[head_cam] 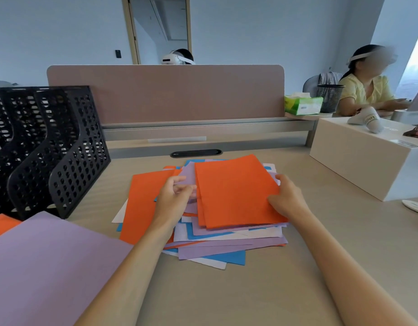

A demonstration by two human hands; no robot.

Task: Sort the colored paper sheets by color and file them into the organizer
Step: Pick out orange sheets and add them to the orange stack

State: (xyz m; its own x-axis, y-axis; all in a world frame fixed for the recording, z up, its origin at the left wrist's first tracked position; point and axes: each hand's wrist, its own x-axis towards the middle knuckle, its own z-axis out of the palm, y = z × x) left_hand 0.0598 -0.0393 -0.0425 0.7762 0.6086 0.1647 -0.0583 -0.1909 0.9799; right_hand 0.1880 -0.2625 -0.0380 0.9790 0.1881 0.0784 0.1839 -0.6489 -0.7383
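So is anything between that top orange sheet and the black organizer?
Nothing blocks it. Only the person's own left hand, a flat orange sheet and bare desk lie between the top sheet and the organizer.

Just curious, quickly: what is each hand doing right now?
Left hand: fingers curled over the paper pile; grip cannot be told.
Right hand: holding the top orange sheet.

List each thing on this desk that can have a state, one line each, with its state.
Organizer: upright, slots look empty.
Paper pile: mixed colours, unsorted.
Orange sheet: on top, gripped by right hand.
Left hand: fingers curled over pile, grip unclear.
Lilac sheet: set aside, flat.
Tissue box: open, tissue showing.
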